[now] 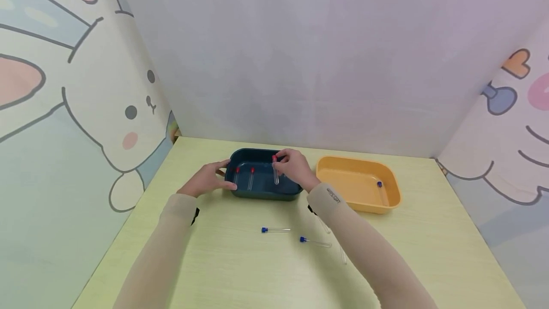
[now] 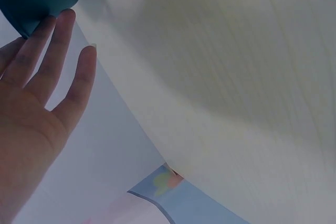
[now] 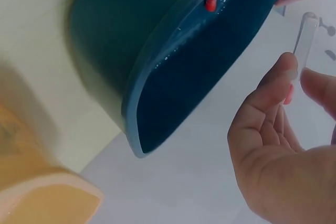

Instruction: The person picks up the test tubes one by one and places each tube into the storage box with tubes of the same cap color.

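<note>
In the head view my right hand pinches a red-capped test tube between thumb and fingers over a dark blue bin. The right wrist view has the same tube with its rounded end up and the red cap near the fingers. Two more red-capped tubes lie in the bin, one left, one nearer the middle. My left hand rests against the bin's left end, thumb near the front rim. In the left wrist view its extended fingers touch the bin's outer wall.
To the right stands a yellow bin holding one blue-capped tube. Blue-capped tubes lie on the table in front, one at centre and one further right. More tubes lie partly hidden by the right forearm.
</note>
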Motion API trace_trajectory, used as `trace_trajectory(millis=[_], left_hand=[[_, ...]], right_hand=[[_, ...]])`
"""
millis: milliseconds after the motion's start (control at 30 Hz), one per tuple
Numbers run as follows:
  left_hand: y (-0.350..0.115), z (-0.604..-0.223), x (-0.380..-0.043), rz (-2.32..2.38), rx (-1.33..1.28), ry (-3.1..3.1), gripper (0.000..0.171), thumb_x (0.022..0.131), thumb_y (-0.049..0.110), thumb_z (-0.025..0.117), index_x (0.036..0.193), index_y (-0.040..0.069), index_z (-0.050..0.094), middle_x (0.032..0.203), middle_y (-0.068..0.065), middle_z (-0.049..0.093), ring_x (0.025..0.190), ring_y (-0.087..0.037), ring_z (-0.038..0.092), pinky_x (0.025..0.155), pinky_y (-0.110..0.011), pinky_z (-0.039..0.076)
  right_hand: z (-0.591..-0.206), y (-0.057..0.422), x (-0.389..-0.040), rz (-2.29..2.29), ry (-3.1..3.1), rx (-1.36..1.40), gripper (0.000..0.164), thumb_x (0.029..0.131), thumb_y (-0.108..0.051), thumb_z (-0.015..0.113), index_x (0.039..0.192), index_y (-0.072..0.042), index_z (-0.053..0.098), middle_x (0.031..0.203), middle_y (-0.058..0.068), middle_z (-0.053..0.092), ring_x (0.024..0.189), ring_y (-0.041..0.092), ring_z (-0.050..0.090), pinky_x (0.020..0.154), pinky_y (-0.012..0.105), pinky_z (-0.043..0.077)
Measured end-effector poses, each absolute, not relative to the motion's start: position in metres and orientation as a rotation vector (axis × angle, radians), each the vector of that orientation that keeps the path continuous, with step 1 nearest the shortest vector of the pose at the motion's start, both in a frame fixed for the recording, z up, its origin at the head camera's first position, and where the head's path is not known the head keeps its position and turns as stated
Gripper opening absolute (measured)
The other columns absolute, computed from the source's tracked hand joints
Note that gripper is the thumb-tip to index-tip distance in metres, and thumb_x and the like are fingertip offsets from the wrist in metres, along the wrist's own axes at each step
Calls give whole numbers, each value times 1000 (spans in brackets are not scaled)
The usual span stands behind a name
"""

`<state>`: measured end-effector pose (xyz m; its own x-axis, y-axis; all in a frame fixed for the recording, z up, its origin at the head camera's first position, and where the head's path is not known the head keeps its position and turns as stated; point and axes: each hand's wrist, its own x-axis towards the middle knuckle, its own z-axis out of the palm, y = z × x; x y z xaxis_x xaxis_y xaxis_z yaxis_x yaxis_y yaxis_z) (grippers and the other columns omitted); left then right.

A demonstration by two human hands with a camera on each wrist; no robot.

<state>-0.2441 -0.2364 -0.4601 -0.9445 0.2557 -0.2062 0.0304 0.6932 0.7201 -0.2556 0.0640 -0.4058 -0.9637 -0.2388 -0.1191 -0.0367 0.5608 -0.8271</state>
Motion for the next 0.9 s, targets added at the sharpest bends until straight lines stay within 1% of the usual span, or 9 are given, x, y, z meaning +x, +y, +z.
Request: trace_trajectory(millis=[133, 233, 333, 433, 533, 667, 800, 900], left_hand=[[-236, -460, -244, 1101, 228, 2609, 99, 85, 39, 85, 164, 18, 29, 161, -16, 43, 134, -35, 55, 98, -49, 54], [-236, -460, -244, 1093, 226, 2612, 99, 85, 39, 85, 164, 18, 29, 162, -16, 43, 134, -35, 55, 98, -49, 54], [-236, -460, -244, 1095, 228, 2612, 100, 85, 39, 85, 164, 18, 29, 162, -16, 43, 134, -35, 55, 98, -50, 54], [-237, -460, -244, 1099, 234, 2612, 100, 85, 40, 85, 164, 18, 28, 162, -16, 42, 135, -35, 54, 98, -49, 54], [-237, -459, -244, 1103, 232, 2611, 100, 85, 39, 85, 164, 18, 28, 163, -16, 42, 135, -35, 54, 97, -49, 54], [-238, -458, -244, 1102, 226, 2614, 99, 85, 38, 85, 164, 18, 29, 162, -16, 43, 135, -35, 55, 97, -49, 54], [-237, -459, -244, 1098, 225, 2615, 99, 86, 38, 85, 164, 18, 29, 161, -17, 44, 135, -35, 55, 97, -49, 55], [-237, -460, -244, 1098, 230, 2615, 99, 86, 39, 85, 164, 18, 29, 160, -17, 45, 134, -35, 55, 96, -48, 55]], right_hand=[[-410, 61, -261, -1370, 2576, -201, 40, 98, -19, 71, 135, -5, 63, 98, 13, 76, 81, 25, 75, 80, 35, 60], [-413, 58, -264, -1375, 2571, -192, 41, 98, -19, 71, 135, -4, 62, 95, 13, 76, 85, 30, 75, 82, 36, 60], [-416, 55, -266, -1380, 2566, -175, 40, 98, -19, 70, 135, -3, 62, 91, 12, 76, 93, 36, 75, 86, 38, 60], [-420, 53, -269, -1382, 2563, -149, 39, 99, -19, 69, 134, -3, 62, 90, 11, 76, 96, 37, 74, 89, 40, 60], [-425, 51, -271, -1375, 2560, -126, 38, 99, -19, 69, 133, -3, 63, 94, 12, 77, 97, 36, 75, 87, 39, 59], [-430, 47, -273, -1378, 2559, -99, 35, 99, -17, 69, 130, -2, 64, 99, 15, 77, 97, 36, 75, 81, 35, 59], [-435, 43, -273, -1369, 2575, -62, 33, 98, -16, 69, 127, -1, 65, 96, 15, 78, 92, 33, 76, 75, 31, 58], [-440, 42, -274, -1369, 2575, -32, 32, 98, -16, 70, 126, -1, 65, 91, 13, 77, 89, 30, 76, 75, 30, 57]])
